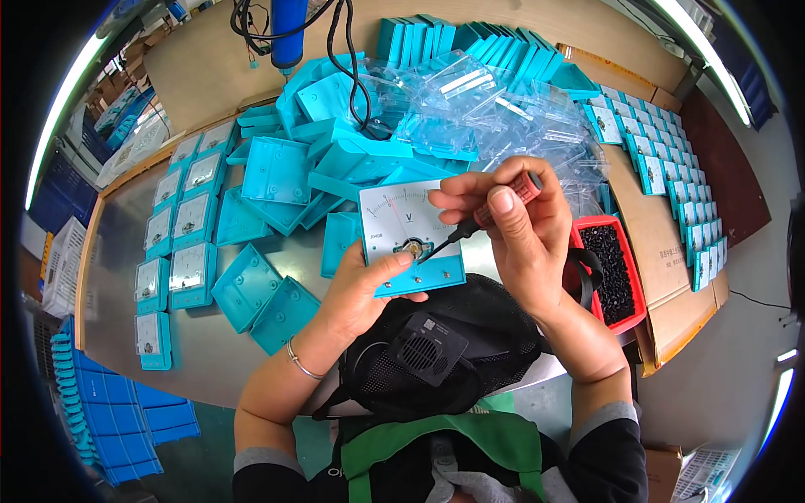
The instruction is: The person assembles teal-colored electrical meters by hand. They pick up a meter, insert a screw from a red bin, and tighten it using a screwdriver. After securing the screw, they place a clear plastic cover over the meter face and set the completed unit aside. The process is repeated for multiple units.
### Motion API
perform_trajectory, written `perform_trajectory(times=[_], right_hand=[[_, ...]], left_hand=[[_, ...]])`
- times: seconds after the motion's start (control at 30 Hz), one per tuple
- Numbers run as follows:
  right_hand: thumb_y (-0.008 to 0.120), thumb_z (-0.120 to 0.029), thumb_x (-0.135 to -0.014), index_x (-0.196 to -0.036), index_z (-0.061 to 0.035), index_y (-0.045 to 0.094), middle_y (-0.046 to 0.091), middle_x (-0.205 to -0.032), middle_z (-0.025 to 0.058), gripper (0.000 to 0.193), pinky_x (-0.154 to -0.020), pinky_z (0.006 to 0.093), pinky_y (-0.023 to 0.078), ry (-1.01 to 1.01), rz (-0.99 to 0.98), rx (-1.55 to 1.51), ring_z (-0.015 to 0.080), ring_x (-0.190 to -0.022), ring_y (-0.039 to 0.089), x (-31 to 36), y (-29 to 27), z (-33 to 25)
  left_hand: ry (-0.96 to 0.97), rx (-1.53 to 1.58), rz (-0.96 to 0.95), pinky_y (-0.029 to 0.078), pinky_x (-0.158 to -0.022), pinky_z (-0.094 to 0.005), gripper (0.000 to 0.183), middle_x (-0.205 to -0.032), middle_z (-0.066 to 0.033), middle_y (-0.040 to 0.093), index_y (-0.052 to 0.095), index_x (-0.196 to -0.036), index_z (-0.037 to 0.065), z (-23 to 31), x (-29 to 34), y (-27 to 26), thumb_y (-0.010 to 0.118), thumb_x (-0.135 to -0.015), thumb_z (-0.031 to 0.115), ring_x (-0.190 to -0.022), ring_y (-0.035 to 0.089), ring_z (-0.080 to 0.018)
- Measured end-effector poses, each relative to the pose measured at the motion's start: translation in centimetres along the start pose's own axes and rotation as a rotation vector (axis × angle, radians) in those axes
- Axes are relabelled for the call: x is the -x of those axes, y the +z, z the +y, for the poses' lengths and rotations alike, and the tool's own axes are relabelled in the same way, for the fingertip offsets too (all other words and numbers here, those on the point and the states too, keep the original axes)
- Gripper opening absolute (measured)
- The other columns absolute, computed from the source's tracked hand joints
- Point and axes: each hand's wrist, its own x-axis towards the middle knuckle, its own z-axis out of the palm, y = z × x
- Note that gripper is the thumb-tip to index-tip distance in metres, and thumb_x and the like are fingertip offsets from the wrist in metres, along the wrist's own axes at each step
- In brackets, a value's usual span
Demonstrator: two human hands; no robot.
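Head view: the meter (387,220) is in front of me, its long axis running away from me, top leaning slightly left. My left fingers (388,268) pinch its lower left edge, thumb on the face. My right fingers (506,205) curl round the screwdriver (467,227), to the meter's right. Its shaft slants down and left across the meter to the coil (412,248); whether the tip touches, I cannot tell. My left hand is the nearer, its thumb crowding the tip. Beyond the meter are loose teal bases (277,168) and clear covers (549,138); left of it, rows of meters (191,220) on the worktop (205,356); right of it, a red tray (635,312) of black pieces (608,268); below it, a black bag (503,327).
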Motion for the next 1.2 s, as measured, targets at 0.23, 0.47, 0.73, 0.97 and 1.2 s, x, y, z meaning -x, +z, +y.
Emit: perform_trajectory(times=[0.23,0.47,0.73,0.97,1.2], right_hand=[[0.048,-0.011,-0.097,-0.109,-0.0002,0.040,0.061,-0.103,0.0208,0.018,-0.082,0.0354,0.052,-0.064,-0.225,0.101,0.0244,-0.097,0.063,0.2,-0.5,-0.2],[0.049,-0.018,-0.097,-0.112,-0.0008,0.044,0.063,-0.093,0.0170,0.023,-0.074,0.0315,0.052,0.423,-0.069,-0.126,0.0244,-0.085,0.066,-1.3,-2.8,-0.2],[0.057,-0.009,-0.086,-0.088,-0.0026,0.058,0.059,-0.081,0.0069,0.007,-0.058,0.0308,0.047,0.292,0.161,0.489,0.0163,-0.064,0.059,-2.8,-6.6,-1.0],[0.061,-0.011,-0.080,-0.087,-0.0077,0.055,0.057,-0.084,0.0111,0.010,-0.054,0.0377,0.051,-0.022,-0.227,1.982,0.0272,-0.069,0.064,0.0,-13.2,8.2],[0.067,-0.013,-0.079,-0.092,-0.0081,0.058,0.063,-0.093,0.0111,0.017,-0.054,0.0355,0.050,-0.250,-0.284,1.519,0.0221,-0.071,0.066,-1.9,-10.8,3.0]], left_hand=[[-0.072,-0.068,-0.067,0.059,-0.058,-0.0346,0.039,-0.102,-0.0114,0.062,0.050,-0.117,-0.002,-0.1,0.1,-0.4,0.065,-0.084,0.012,-0.084,0.065,-0.0200],[0.042,-0.421,-0.178,0.057,-0.058,-0.0297,0.035,-0.093,-0.0092,0.062,0.052,-0.109,-0.005,-0.3,0.7,0.3,0.066,-0.084,0.016,-0.079,0.063,-0.0155],[-0.002,-0.252,0.096,0.058,-0.060,-0.0352,0.039,-0.102,-0.0142,0.063,0.051,-0.115,-0.004,-0.7,-1.5,-2.7,0.065,-0.083,0.013,-0.084,0.066,-0.0220],[0.185,-0.326,0.232,0.059,-0.069,-0.0376,0.037,-0.111,-0.0135,0.060,0.047,-0.119,-0.001,-1.2,-3.8,-4.8,0.060,-0.088,0.014,-0.093,0.065,-0.0226],[0.223,-0.255,0.185,0.060,-0.066,-0.0359,0.037,-0.110,-0.0136,0.062,0.051,-0.117,-0.002,-0.1,-2.7,-4.4,0.063,-0.086,0.013,-0.091,0.066,-0.0215]])
